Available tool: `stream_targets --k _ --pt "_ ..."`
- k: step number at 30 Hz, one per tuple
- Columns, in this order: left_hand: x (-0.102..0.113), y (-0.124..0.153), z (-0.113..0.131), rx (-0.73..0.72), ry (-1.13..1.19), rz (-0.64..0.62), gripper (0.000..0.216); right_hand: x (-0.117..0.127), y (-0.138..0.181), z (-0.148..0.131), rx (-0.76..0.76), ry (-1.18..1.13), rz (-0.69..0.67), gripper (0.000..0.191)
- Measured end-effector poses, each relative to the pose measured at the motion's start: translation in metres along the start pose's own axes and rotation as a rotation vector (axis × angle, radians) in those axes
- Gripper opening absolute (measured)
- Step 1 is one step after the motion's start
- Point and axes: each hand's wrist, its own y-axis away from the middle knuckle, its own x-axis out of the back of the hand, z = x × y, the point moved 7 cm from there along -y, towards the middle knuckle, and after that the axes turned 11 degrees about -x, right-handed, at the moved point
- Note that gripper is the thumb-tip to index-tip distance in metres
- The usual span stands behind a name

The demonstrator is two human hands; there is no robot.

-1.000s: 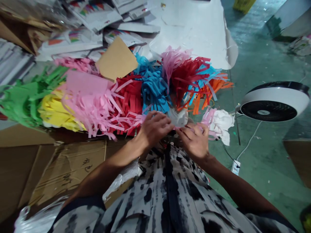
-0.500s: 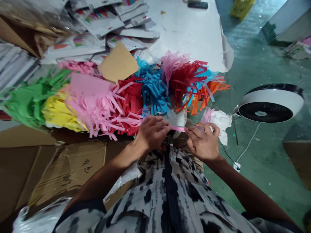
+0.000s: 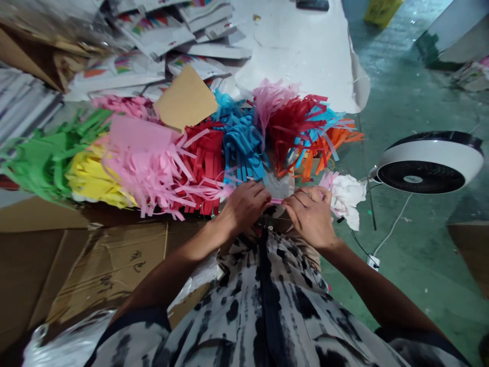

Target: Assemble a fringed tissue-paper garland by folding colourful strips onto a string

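Observation:
My left hand [image 3: 247, 205] and my right hand [image 3: 311, 211] face each other in front of my body, both closed on one pink tissue paper tassel [image 3: 276, 201]. Its middle is a thin, tight strip stretched between my fingertips. Pink fringe fans out past my left hand, and more pink strips show beyond my right hand. Just behind my hands lie bunches of cut fringe: pink [image 3: 148, 168], red [image 3: 204, 165], blue [image 3: 244, 140] and orange [image 3: 319, 158]. My fingers hide most of the gripped paper.
Farther left are green fringe [image 3: 42, 158] and yellow fringe [image 3: 95, 178]. A tan card [image 3: 186, 99] rests behind them, before piled white packets [image 3: 118, 71]. A white fan [image 3: 428, 160] stands at right; crumpled white paper [image 3: 348, 193] is near my right hand. Cardboard [image 3: 110, 275] lies lower left.
My right hand has moved left, closer to my left hand, and the pink strip showing between them is shorter. My left hand has shifted slightly to the right.

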Motion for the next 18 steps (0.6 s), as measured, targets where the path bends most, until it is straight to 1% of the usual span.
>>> stream_targets --k 3,6,10,18 --pt "0.0 0.001 -0.005 0.03 0.019 0.021 0.017 -0.003 -0.002 0.002 -0.012 0.025 -0.026 0.024" --pt "-0.001 0.001 -0.008 0.027 0.012 0.032 0.019 -0.005 -0.004 0.003 -0.024 0.009 -0.061 0.026" --pt "0.003 0.004 -0.01 0.041 0.004 0.038 0.02 -0.005 -0.006 0.005 -0.043 -0.002 -0.062 0.025" --pt "0.012 0.018 -0.018 0.115 0.124 0.073 0.02 -0.007 -0.007 0.016 -0.093 -0.081 -0.105 0.024"
